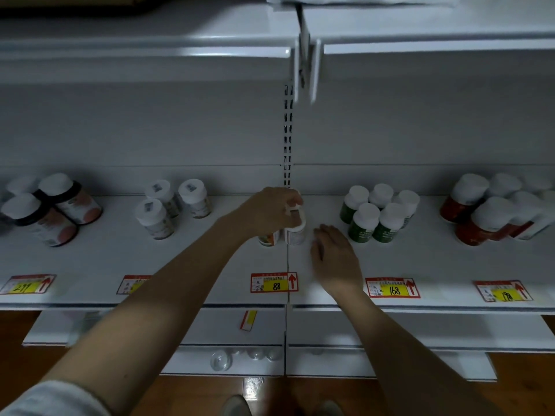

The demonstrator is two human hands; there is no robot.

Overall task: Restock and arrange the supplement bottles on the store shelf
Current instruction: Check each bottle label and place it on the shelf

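Left hand (267,210) grips white bottle (295,232) – seemingly from above; right hand (335,256) rests flat, grip open, on shelf (186,259).

1. Along the near edge in front of you sit red-and-yellow price tags (274,282); the middle ones read 88 and 168 (392,287).
2. Below, you see a loose tag (248,320) lying tilted on a lower ledge.
3. Lower still stand clear glass jars (221,360).
4. Nearest you lies a dark wooden floor (522,382).
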